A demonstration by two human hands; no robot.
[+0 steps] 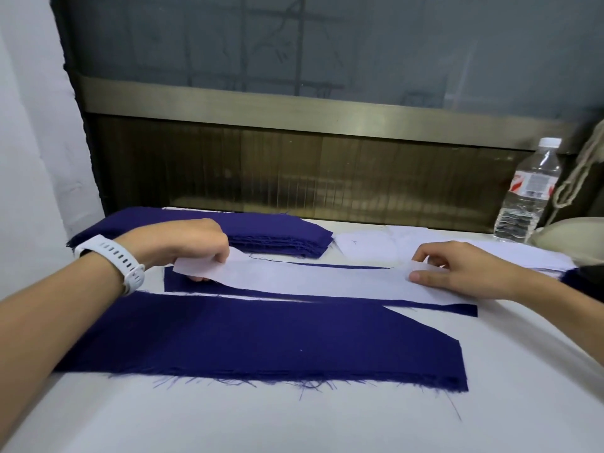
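A large navy fabric panel point(261, 338) lies flat on the white worktable point(294, 420), its near edge frayed into loose threads, and everything else sits relative to it. Just beyond the panel's far edge lies a long narrow navy strip point(425, 305), roughly parallel to it. A white interfacing strip point(310, 277) of much the same shape lies on top of that navy strip, covering most of it. The left hand point(192, 243), with a white watch point(114, 259) on its wrist, is above the panel's far left corner, fingers curled and pinching the left end of the interfacing strip, which lifts slightly off the cloth there. The right hand point(457, 273) is beyond the panel's far right corner, thumb and forefinger pinching the strip's right end, the thumb lying flat on it. Further beyond the panel, behind the left hand, is a stack of navy cut pieces point(271, 233), with some white cut pieces point(369, 243) to the right of it. A clear water bottle point(529, 191) stands upright well beyond the panel's right end, by the window frame
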